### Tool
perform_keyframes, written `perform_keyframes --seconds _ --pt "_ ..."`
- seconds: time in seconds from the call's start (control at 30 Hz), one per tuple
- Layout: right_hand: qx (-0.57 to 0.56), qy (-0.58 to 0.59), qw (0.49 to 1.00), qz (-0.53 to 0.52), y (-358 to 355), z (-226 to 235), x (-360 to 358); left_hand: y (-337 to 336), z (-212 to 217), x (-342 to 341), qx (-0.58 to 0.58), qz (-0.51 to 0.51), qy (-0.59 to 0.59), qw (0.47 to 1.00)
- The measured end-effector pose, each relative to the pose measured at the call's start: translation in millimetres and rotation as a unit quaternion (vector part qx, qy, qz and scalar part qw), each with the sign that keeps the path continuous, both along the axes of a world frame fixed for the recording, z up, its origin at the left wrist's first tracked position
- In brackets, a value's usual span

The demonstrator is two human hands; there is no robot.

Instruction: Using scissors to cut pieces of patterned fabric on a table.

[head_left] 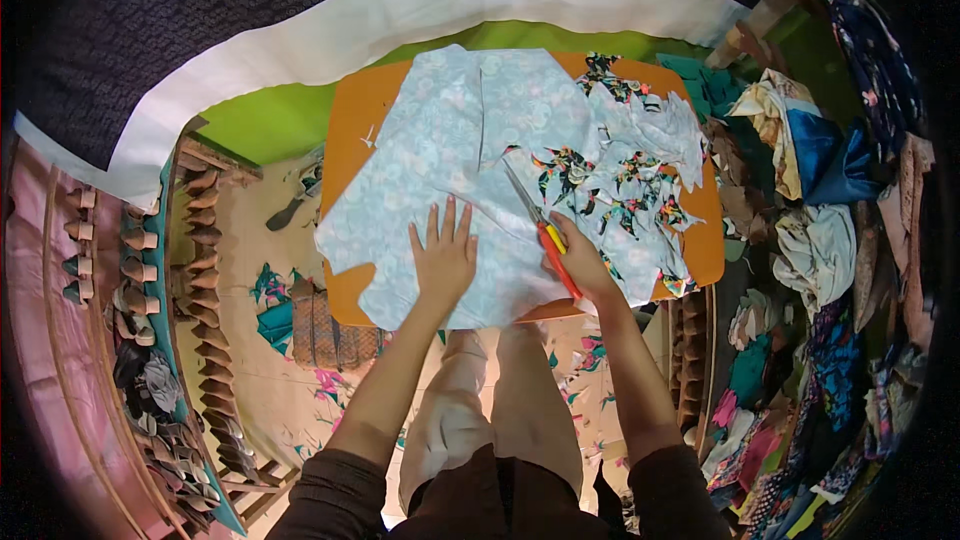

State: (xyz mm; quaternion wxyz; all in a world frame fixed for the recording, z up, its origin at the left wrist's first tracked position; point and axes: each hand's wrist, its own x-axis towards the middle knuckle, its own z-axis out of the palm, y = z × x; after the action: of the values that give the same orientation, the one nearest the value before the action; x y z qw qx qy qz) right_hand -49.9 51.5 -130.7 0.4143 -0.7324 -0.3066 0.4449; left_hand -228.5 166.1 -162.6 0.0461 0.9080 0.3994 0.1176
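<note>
A large piece of pale blue-grey fabric (400,190) with a faint floral pattern is spread over an orange table (345,130), reaching past its left edge. My left hand (443,258) lies flat on the cloth near the front, fingers spread. In my right hand (580,258) is a pair of scissors (530,202) with red-orange and yellow handles. Their blades point away and to the left, lying along the fabric beside a cut edge. To the right of the blades sit crumpled pieces of dark floral fabric (635,175) with their pale undersides partly turned up.
Wooden racks of shoe lasts (205,280) stand on the left, with shoes (140,270) beside them. Heaped garments and cloths (815,250) fill the right side. Colourful scraps (330,382) and a brown woven bag (325,325) lie on the floor.
</note>
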Motion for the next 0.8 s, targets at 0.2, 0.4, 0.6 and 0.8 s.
perform_keyframes --seconds 0.2,0.4,0.6,0.8 --pt "0.019 0.081 0.997 0.01 21 -10 34 34 -4 20 0.0 -0.038 0.025 0.999" --pt "0.014 0.195 0.98 0.037 31 16 38 50 5 23 0.007 -0.052 0.025 0.998" --pt "-0.005 0.176 0.983 0.043 25 15 46 20 21 10 -0.043 0.071 -0.039 0.996" --pt "-0.03 0.273 0.961 -0.018 26 15 54 -45 19 -26 -0.07 0.171 0.0 0.983"
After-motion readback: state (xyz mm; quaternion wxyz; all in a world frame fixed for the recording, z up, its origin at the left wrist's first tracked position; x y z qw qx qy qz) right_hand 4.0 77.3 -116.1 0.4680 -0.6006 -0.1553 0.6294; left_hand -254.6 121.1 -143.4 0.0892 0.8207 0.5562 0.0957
